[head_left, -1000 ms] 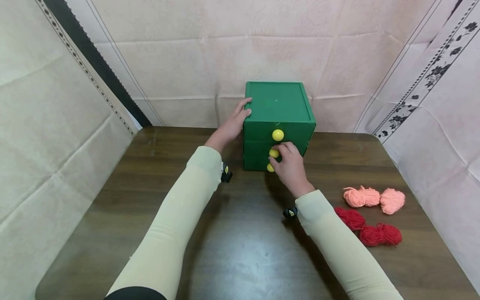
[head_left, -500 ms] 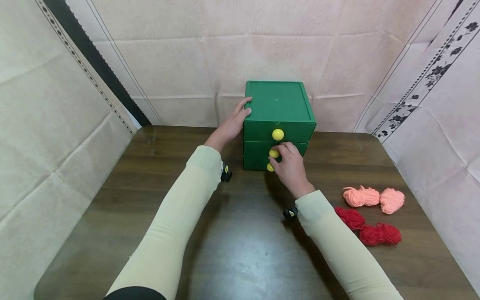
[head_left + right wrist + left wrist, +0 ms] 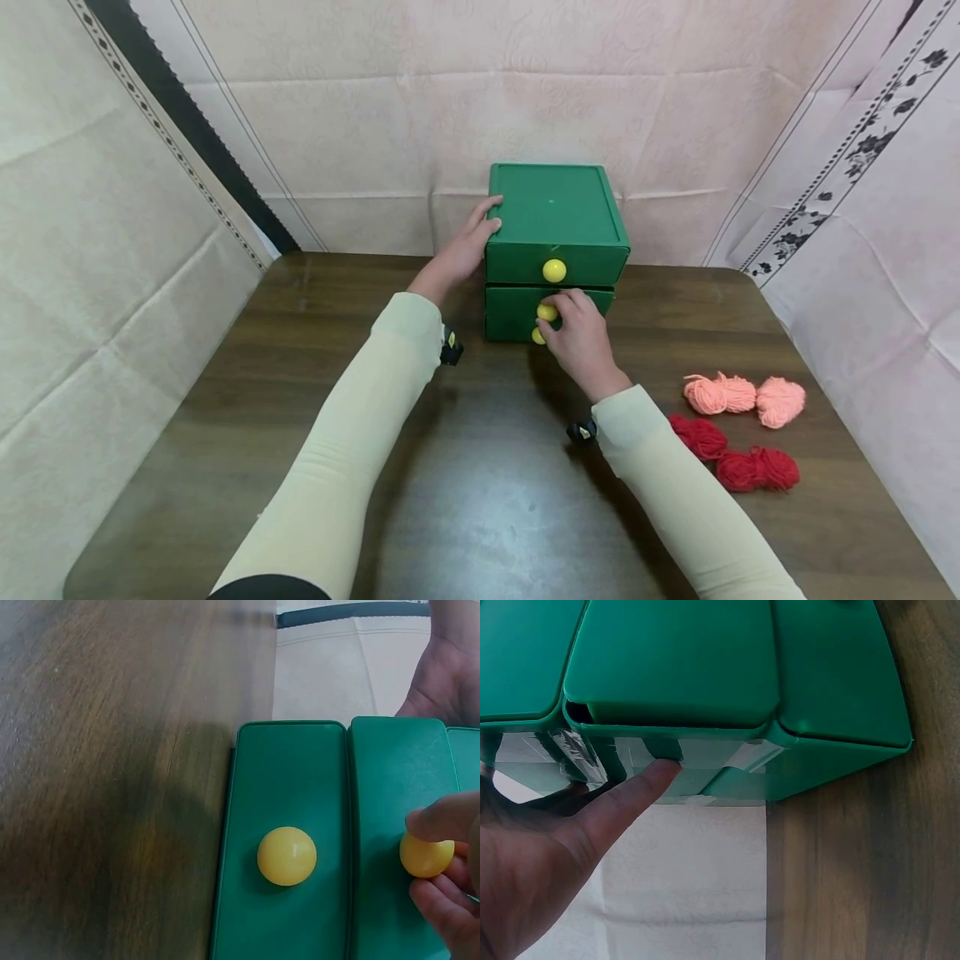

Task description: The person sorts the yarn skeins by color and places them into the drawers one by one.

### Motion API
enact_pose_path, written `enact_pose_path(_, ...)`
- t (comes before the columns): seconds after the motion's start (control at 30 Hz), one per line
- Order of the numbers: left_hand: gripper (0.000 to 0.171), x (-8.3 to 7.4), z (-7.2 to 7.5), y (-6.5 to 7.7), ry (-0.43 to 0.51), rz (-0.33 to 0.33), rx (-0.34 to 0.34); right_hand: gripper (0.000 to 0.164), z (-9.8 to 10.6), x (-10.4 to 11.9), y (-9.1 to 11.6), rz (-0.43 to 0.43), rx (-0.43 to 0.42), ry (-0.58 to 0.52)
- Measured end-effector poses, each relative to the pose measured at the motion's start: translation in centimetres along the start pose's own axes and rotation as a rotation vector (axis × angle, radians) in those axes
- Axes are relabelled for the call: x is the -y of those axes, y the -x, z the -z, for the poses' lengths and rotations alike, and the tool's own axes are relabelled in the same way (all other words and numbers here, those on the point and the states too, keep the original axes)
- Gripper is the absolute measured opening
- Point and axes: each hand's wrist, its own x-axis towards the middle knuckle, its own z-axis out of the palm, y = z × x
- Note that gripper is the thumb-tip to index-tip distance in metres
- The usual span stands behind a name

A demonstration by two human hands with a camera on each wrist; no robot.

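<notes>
- Your right grip (image 3: 582,342) pinches the middle knob (image 3: 426,859) between thumb and fingers, the fingertips closed in against it.
- The middle drawer (image 3: 394,772) stands slightly out from the box (image 3: 555,204), past the top and bottom ones.
- Your left grip (image 3: 463,248) is spread and grasps nothing; it touches the box's left side, with fingertips at its top edge.
- The box stands at the far side of the desk (image 3: 495,467), in front of the cloth (image 3: 555,108).
- The top knob (image 3: 554,271) and bottom knob (image 3: 286,856) are untouched.
- To your right, pink yarn (image 3: 780,402) lies beyond red yarn (image 3: 777,471).
</notes>
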Motion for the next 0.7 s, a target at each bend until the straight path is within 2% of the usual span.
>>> enact_pose_path(0.2, 0.049, 2.0, 0.0, -1.5, 0.011, -0.027, -0.023, 0.024, 0.1, 0.2, 0.3, 0.023, -0.009, 0.005)
enact_pose_path(0.47, 0.048, 2.3, -0.1, -1.6, 0.022, -0.039, -0.033, 0.025, 0.5, 0.4, 0.7, 0.029, 0.007, 0.001)
enact_pose_path(0.7, 0.051, -0.7, 0.0, 0.8, 0.012, 0.033, 0.020, 0.026, 0.7, 0.6, 1.1, 0.053, -0.005, 0.002)
